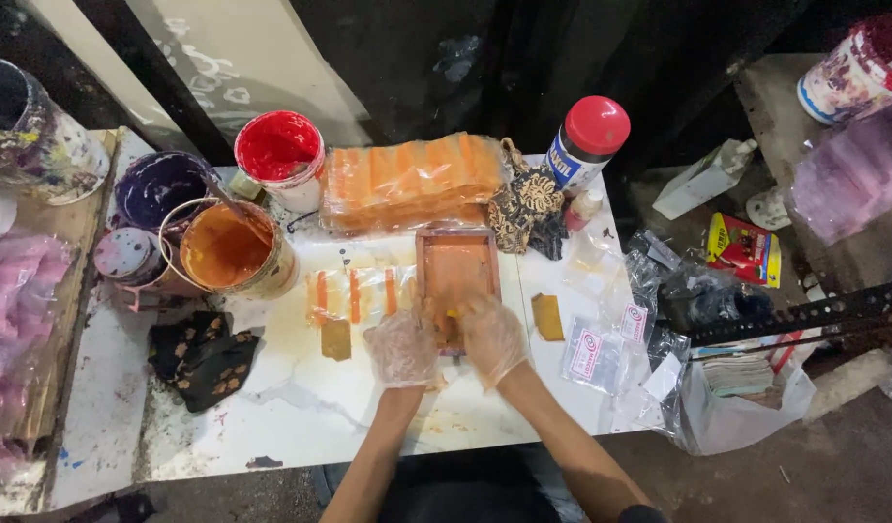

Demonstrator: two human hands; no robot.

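While both gloved hands [446, 344] grip a squeegee [450, 324] on the screen frame's [422, 261] near edge, bare table [310, 407] surrounds them.

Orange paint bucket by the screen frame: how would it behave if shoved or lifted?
The orange paint bucket looks fairly full, so probably heavy and apt to slosh. It is open-topped with smeared walls, so likely slippery. Neighbouring purple bucket crowds it, so a push may jam.

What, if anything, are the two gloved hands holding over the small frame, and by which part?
Both hands, left and right, meet on a small yellowish tool at the near end of the orange-stained frame; where exactly they grip it cannot be told.
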